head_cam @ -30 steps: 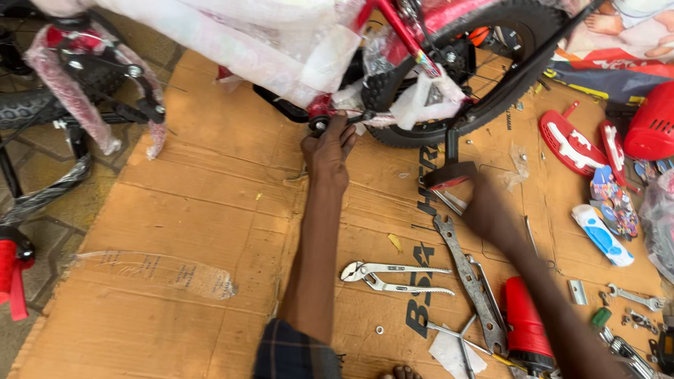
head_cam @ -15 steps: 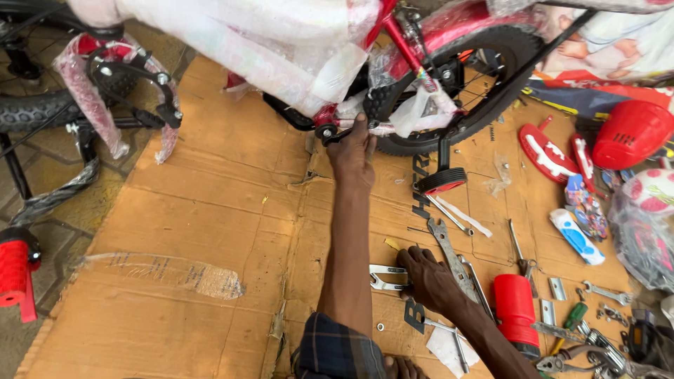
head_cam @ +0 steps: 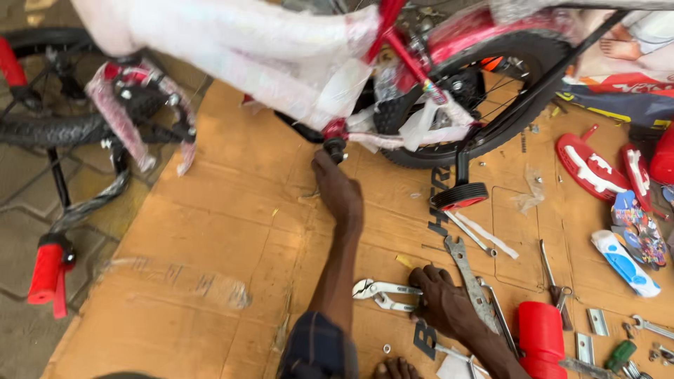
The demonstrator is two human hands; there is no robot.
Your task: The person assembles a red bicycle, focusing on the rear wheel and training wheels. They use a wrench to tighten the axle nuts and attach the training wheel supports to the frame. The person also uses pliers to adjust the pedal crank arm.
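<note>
Two hands busy: left hand [head_cam: 338, 189] reaches out, fingers pressed against the bike's crank axle [head_cam: 335, 146], steadying it; right hand [head_cam: 441, 298] lies spread on cardboard [head_cam: 210, 231], fingertips touching the pliers [head_cam: 382, 293] beside a flat wrench [head_cam: 469, 281].

Single head view, looking steeply down, close over cardboard floor [head_cam: 210, 231] and bicycle [head_cam: 421, 84]

One bicycle [head_cam: 393, 84], two hands [head_cam: 340, 193], one pair of pliers [head_cam: 382, 293], one training wheel [head_cam: 460, 195].

The bicycle [head_cam: 421, 91] stands at the far edge of the cardboard sheet [head_cam: 225, 231], with the pliers [head_cam: 382, 293] and wrench [head_cam: 470, 281] lying nearer.
</note>
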